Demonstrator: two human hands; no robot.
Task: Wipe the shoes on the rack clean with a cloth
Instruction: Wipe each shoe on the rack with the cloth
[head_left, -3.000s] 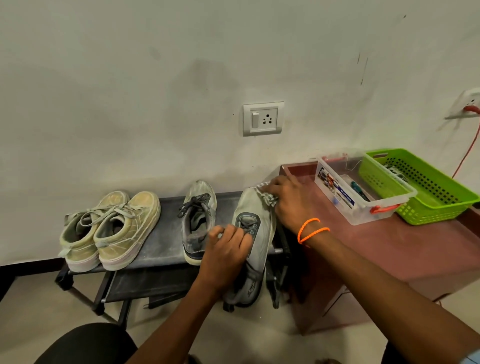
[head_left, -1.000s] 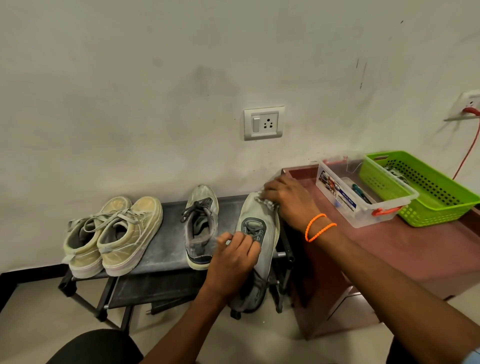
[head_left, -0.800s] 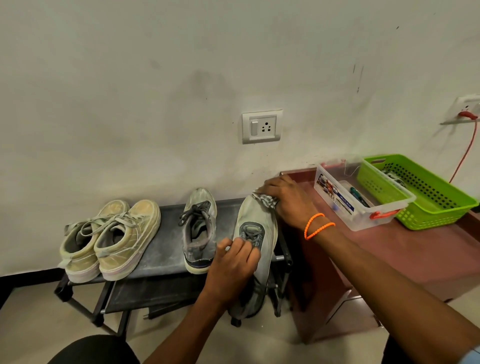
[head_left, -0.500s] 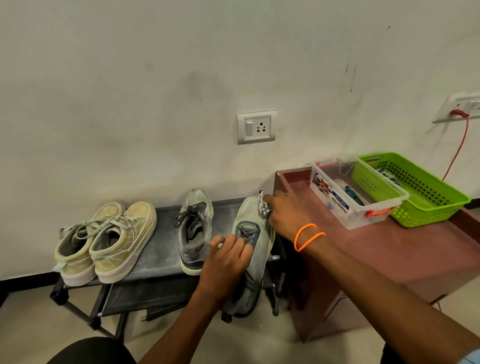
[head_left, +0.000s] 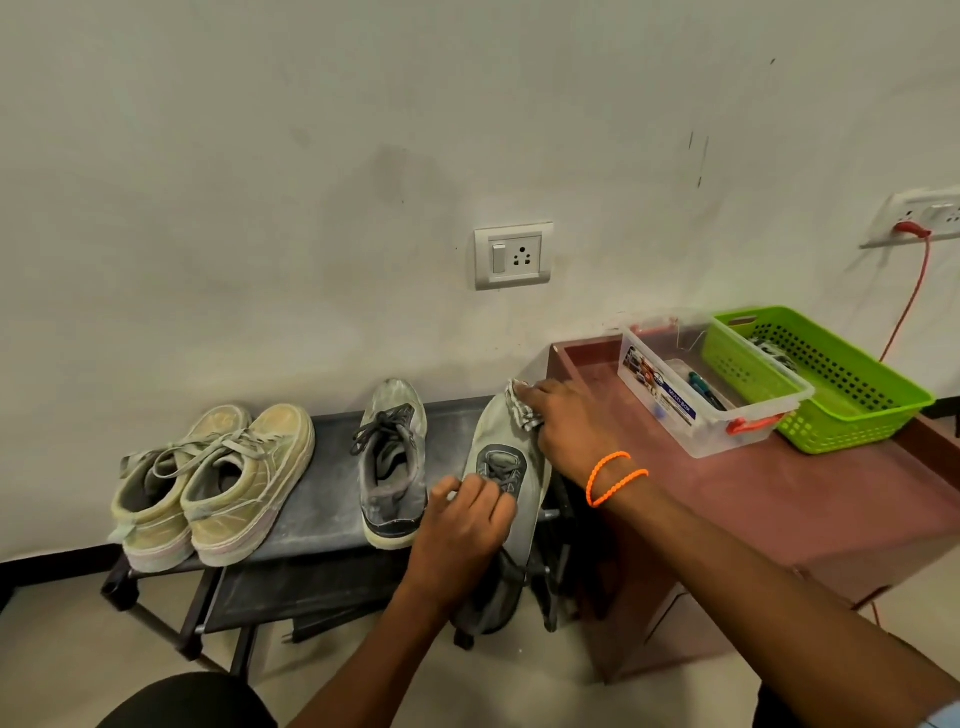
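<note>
A grey shoe (head_left: 501, 447) lies turned sole-up at the right end of the dark shoe rack (head_left: 322, 519), its heel hanging over the front edge. My left hand (head_left: 462, 535) grips this shoe around its middle. My right hand (head_left: 569, 426) holds a small checked cloth (head_left: 522, 410) against the shoe's toe end. The matching grey shoe (head_left: 392, 457) stands upright beside it. A pair of dusty beige sneakers (head_left: 218, 483) sits at the rack's left end.
A reddish-brown cabinet (head_left: 779, 499) stands right of the rack, carrying a clear plastic box (head_left: 696, 395) and a green basket (head_left: 831, 379). A wall socket (head_left: 513, 255) is above the rack. A red cable (head_left: 906, 306) hangs from another socket at the far right.
My right hand has rubbed the cloth back and forth over the toe end of the upturned shoe. My left hand has kept its grip. The view shifted slightly.
</note>
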